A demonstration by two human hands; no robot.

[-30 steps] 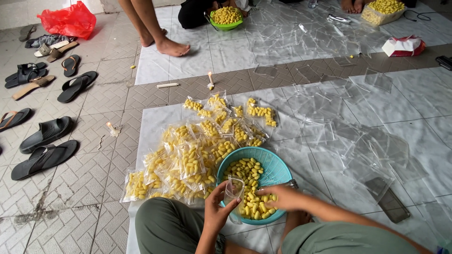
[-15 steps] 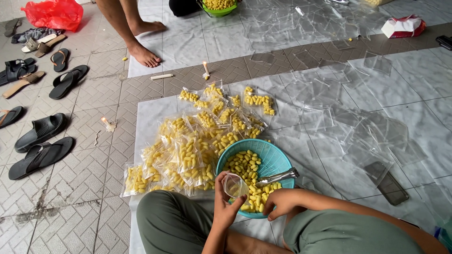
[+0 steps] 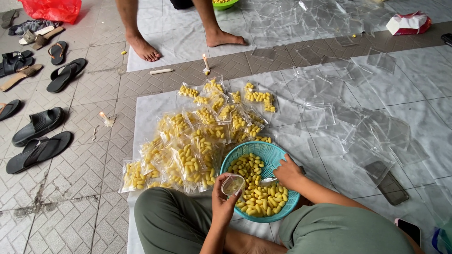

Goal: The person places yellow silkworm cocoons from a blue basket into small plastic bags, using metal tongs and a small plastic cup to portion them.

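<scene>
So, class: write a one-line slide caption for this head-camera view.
Left hand holds an open clear bag over a teal basket; right hand scoops.

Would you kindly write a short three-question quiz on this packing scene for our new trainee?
1. True or false: the left hand holds a small clear bag open over the teal basket.
2. Which does the right hand hold? A) a candle B) a metal spoon C) a sandal
3. Fill in: the pile of filled bags lies to the ____ of the basket in the picture.

Key
1. True. The bag sits at the basket's near rim, above the yellow pieces.
2. B. The spoon rests among the yellow pieces.
3. Left, reaching up and behind the basket.
</scene>
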